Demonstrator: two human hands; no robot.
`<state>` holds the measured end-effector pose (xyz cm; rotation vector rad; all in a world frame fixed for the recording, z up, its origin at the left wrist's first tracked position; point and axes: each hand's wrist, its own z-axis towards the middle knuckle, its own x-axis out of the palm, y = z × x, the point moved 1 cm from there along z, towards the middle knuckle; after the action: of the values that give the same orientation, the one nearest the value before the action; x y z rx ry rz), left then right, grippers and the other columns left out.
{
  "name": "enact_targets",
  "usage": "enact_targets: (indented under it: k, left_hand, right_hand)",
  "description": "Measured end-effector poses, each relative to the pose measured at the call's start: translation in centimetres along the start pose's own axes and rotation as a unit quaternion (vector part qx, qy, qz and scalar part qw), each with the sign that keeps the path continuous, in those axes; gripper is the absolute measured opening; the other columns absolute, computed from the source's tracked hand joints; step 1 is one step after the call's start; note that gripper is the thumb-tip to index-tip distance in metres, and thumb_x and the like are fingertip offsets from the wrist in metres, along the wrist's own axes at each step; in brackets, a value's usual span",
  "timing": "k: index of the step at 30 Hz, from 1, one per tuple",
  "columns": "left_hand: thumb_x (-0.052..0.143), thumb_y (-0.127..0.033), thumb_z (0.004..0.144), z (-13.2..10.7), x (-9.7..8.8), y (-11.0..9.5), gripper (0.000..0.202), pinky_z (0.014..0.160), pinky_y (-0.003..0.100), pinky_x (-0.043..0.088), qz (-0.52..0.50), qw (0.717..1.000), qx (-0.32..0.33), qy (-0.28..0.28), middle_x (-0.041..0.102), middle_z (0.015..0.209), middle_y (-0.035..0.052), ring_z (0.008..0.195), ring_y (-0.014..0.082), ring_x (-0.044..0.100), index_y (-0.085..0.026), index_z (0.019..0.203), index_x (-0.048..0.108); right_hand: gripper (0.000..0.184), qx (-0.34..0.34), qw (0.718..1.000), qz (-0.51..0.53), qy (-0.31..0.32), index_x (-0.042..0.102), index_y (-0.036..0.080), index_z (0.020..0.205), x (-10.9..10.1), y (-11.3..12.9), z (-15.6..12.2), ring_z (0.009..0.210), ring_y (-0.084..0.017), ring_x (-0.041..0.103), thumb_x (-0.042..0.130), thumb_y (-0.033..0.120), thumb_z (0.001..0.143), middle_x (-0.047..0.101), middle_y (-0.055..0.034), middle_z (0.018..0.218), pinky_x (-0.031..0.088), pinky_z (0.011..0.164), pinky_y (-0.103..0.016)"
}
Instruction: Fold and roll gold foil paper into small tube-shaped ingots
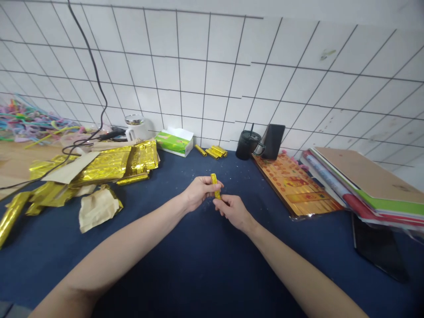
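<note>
A small strip of folded gold foil paper (214, 182) stands nearly upright between my two hands, above the dark blue tabletop (185, 265). My left hand (201, 191) pinches it from the left side, thumb across its middle. At its lower end, my right hand (232, 210) grips it between thumb and fingers. Several similar folded gold strips (217, 152) lie beyond my hands near the wall. To the left are stacked gold foil sheets (102, 165) and a crumpled piece of beige-backed foil paper (99, 210).
Along the wall stand a white mug (137, 131), a green tissue box (175, 142), a dark cup with a straw (248, 145) and a propped phone (273, 141). Orange-gold printed packets (294, 183) and a pile of coloured sheets (371, 176) lie right. A black cable (96, 75) hangs left.
</note>
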<state>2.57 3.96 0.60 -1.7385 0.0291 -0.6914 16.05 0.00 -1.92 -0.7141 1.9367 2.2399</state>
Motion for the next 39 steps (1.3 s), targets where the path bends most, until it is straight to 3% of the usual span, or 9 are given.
enact_targets:
  k: [6,13,18,26,32,39]
  left_hand:
    - [0.076,-0.023,0.055,0.12,-0.22,0.44,0.024,0.054,0.021,0.041,-0.024,0.999,-0.026,0.020,0.059,0.058,0.0011,0.051,0.0082,0.054,-0.009,0.069,0.062]
    - [0.074,-0.018,0.056,-0.12,0.15,0.35,0.021,0.050,0.018,0.038,-0.019,0.998,0.011,0.063,0.055,0.056,-0.0023,0.048,0.0052,0.051,-0.010,0.063,0.056]
    - [0.075,-0.016,0.053,-0.33,0.53,0.12,0.024,0.050,0.017,0.037,-0.023,0.998,0.026,0.050,0.054,0.054,-0.0038,0.047,0.0033,0.048,-0.011,0.059,0.053]
    - [0.076,-0.018,0.052,-0.47,0.58,0.30,0.026,0.044,0.017,0.033,0.004,0.999,0.017,0.044,0.051,0.050,-0.0045,0.043,0.0043,0.046,-0.011,0.057,0.051]
    - [0.074,-0.023,0.057,-0.38,0.57,-0.09,0.024,0.052,0.019,0.038,-0.002,0.999,0.025,0.035,0.055,0.056,-0.0017,0.050,0.0056,0.051,-0.011,0.060,0.054]
    - [0.074,-0.025,0.056,-0.23,0.47,-0.28,0.026,0.052,0.018,0.038,-0.011,0.999,0.044,-0.026,0.058,0.058,-0.0006,0.053,0.0066,0.054,-0.011,0.056,0.052]
  right_hand:
    - [0.030,-0.036,0.998,-0.053,-0.019,0.048,0.017,0.053,0.29,0.35,-0.39,0.043,-0.007,0.035,0.044,0.032,0.079,0.040,0.0050,0.047,0.029,0.045,-0.021]
    - [0.033,-0.088,0.986,-0.128,-0.064,0.045,0.017,0.053,0.51,0.09,-0.80,0.046,-0.009,0.036,0.041,0.033,0.081,0.039,0.0039,0.049,0.029,0.049,-0.023]
    - [0.036,-0.085,0.988,-0.127,-0.033,0.042,0.018,0.053,0.51,-0.03,-0.90,0.047,-0.008,0.033,0.044,0.040,0.080,0.036,0.0049,0.050,0.026,0.046,-0.022]
    - [0.033,-0.089,0.987,-0.126,-0.040,0.046,0.018,0.054,0.65,0.53,-0.87,0.046,-0.009,0.038,0.038,0.032,0.083,0.042,0.0033,0.048,0.031,0.050,-0.023]
    - [0.033,-0.085,0.986,-0.135,-0.052,0.046,0.018,0.054,0.72,0.34,-0.85,0.045,-0.009,0.036,0.038,0.032,0.083,0.041,0.0033,0.048,0.030,0.049,-0.023]
    - [0.035,-0.081,0.989,-0.117,-0.046,0.043,0.018,0.051,0.81,0.73,-0.94,0.045,-0.008,0.036,0.039,0.033,0.083,0.039,0.0041,0.047,0.029,0.049,-0.023]
